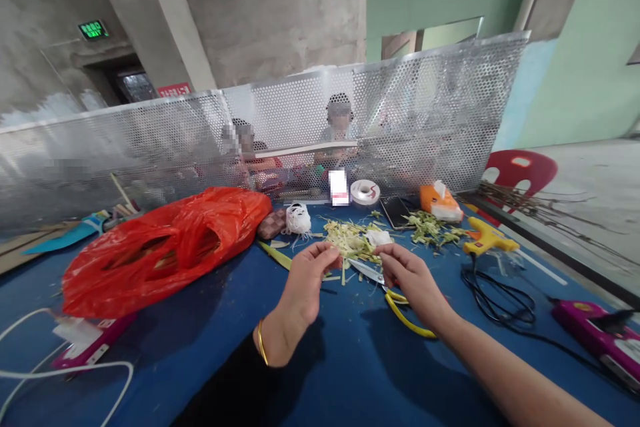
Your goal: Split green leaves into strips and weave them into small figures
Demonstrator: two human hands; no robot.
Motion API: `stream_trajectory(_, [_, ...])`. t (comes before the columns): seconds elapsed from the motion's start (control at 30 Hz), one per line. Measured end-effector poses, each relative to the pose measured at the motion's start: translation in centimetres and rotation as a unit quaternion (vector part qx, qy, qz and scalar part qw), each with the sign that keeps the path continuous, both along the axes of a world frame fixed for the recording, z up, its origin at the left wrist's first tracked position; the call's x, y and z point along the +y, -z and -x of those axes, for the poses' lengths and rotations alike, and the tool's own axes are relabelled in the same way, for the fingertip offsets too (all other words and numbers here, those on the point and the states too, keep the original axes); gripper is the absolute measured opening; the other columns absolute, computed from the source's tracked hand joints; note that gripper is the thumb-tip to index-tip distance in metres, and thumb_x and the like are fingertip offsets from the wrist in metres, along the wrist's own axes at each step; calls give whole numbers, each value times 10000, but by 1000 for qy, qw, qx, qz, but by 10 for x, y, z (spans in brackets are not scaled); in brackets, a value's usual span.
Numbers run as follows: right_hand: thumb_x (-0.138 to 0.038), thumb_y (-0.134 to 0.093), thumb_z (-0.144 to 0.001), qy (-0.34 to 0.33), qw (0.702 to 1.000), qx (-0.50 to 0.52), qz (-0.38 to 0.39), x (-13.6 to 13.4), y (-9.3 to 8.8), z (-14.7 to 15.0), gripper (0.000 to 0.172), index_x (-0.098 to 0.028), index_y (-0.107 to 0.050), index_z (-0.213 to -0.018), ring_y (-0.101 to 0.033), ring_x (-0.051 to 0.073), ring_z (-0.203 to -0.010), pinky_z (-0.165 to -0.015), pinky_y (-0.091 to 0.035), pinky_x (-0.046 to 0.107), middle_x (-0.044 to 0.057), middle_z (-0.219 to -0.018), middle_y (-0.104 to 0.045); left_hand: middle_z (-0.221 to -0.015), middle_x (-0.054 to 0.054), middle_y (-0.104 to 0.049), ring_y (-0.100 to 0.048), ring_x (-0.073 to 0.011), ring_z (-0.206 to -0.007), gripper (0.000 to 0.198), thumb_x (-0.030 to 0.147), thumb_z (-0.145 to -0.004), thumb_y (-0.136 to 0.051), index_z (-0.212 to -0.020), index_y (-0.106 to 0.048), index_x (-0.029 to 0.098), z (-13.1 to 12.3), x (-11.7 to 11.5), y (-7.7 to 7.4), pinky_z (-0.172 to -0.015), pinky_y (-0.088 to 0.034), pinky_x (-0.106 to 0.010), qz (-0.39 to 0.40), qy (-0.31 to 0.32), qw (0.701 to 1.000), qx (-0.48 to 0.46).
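Observation:
My left hand (pixel 309 280) is raised over the blue table, thumb and fingertips pinched together. Facing it, my right hand (pixel 407 274) is pinched in the same way. Whatever is between the fingertips of either hand is too thin or small to make out. Just beyond the hands lies a pile of pale green plant scraps (pixel 345 235) with a crumpled white piece (pixel 379 238) on it. Scissors with yellow handles (pixel 404 317) lie under my right hand, their blades pointing to the pile.
Left are a red plastic bag (pixel 165 250) and a ball of white string (pixel 298 219). Behind stand a tape roll (pixel 365 193) and a perforated metal screen (pixel 300 107), people beyond it. Right are a tissue pack (pixel 441 203), a yellow glue gun (pixel 487 238) and a purple power strip (pixel 595 330).

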State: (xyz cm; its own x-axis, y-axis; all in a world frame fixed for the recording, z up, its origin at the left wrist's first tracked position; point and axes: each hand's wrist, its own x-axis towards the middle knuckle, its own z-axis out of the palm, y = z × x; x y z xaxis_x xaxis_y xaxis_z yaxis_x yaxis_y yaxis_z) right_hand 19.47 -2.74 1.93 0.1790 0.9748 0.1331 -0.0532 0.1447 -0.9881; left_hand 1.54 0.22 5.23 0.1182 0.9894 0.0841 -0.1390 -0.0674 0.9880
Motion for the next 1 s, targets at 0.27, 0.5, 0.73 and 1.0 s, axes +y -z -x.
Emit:
stream_trajectory(0.27, [-427,-758,-697,-91,995,22,17,-13,1,13,322,-160,-687,-862,-416,95,-515,-516,-353,240,-18,-617,-578,-654,18,-635,-577,-109,-649,108,232,-690,-731,-705,-649,163,-18,-25,17,-678,-460,-218,14,34,998,-54])
stream_trajectory(0.5, [-378,-736,-717,-62,997,1,41,-17,-1,15,213,-170,-692,-733,-425,97,-509,-500,-338,229,-21,-573,-555,-670,1,-645,-585,-153,-661,84,253,-678,-712,-687,-654,193,-17,-26,27,-671,-479,-264,-28,26,999,39])
stream_trajectory(0.73, [-404,-751,-692,-62,995,36,63,-18,-2,18,262,-165,-688,-779,-460,95,-512,-505,-373,226,-16,-615,-577,-678,-1,-655,-588,-156,-664,57,249,-709,-692,-699,-665,199,-14,-24,32,-673,-473,-265,-52,19,996,64])
stream_trajectory(1.0, [-390,-758,-697,-79,992,67,75,-20,2,17,242,-158,-693,-698,-406,72,-467,-475,-325,217,-37,-529,-521,-701,3,-667,-601,-154,-671,37,224,-734,-680,-705,-668,204,-13,-24,31,-679,-479,-261,-107,5,988,112])
